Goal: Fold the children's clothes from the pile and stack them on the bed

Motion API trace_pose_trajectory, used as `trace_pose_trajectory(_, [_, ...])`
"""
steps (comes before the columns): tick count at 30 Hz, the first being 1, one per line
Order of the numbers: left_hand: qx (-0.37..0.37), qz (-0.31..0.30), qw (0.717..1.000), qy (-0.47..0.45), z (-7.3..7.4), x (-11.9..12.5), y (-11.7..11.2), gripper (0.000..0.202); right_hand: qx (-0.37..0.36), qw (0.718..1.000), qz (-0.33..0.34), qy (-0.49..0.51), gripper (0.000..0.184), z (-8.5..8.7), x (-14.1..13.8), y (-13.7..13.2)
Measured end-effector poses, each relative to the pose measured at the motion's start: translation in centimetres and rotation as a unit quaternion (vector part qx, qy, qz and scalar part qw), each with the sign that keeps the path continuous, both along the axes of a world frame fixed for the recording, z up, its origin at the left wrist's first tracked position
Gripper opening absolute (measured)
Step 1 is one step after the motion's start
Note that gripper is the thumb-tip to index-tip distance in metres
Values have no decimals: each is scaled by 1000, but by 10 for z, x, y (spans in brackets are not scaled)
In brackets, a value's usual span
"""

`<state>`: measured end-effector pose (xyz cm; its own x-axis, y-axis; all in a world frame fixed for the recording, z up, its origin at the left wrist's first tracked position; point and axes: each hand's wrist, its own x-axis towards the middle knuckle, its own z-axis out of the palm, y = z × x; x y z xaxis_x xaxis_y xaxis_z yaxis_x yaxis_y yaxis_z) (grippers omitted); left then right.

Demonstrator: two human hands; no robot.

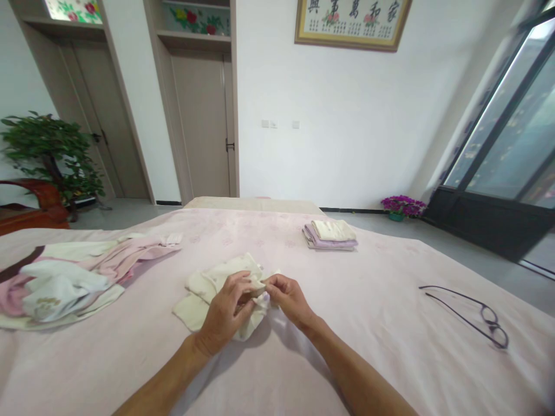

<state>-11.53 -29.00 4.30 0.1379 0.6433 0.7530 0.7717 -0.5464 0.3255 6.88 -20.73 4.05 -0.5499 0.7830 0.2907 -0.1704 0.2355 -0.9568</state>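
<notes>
Cream cloth [208, 282] sits on pink sheet [373, 346], bulk left of the pinch and partly under left hand [229, 306], the nearer one; long axis roughly left-right, right hand [289, 297] also pinching its right end.

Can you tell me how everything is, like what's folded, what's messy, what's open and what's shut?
Left hand: closed on the cream garment
Right hand: pinching the cream garment
Cream garment: partly bunched up
Clothes heap: crumpled, unfolded
Clothes stack: neatly folded
Eyeglasses: lying with arms open
Pink cover: spread out, slightly wrinkled
Left door: looks shut
Right door: looks shut
Purple flowers: in bloom
Framed calligraphy: hung up
</notes>
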Motion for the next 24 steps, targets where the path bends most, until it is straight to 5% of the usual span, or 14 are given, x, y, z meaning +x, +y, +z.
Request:
trace_pose_trajectory(9, [-44, 42, 997, -40, -14, 8, 5, 53, -54, 993, -108, -5, 42, 4, 1, 0])
trace_pose_trajectory(13, [-144, 15, 985, -96, -14, 9, 7, 67, -55, 997, -44, -32, 47, 4, 3, -2])
trace_pose_trajectory(16, [-190, -6, 977, -99, -11, 10, 10, 47, -36, 999, 23, -30, 47, 4, 3, -6])
trace_pose_trajectory(20, [-211, 45, 965, -151, -9, 10, 14, 25, 84, 991, -41, -101, 33, 6, 5, -12])
trace_pose_trajectory(24, [-224, 52, 911, -341, -13, 2, 24, 31, 256, 929, -131, -235, 11, 4, 8, -16])
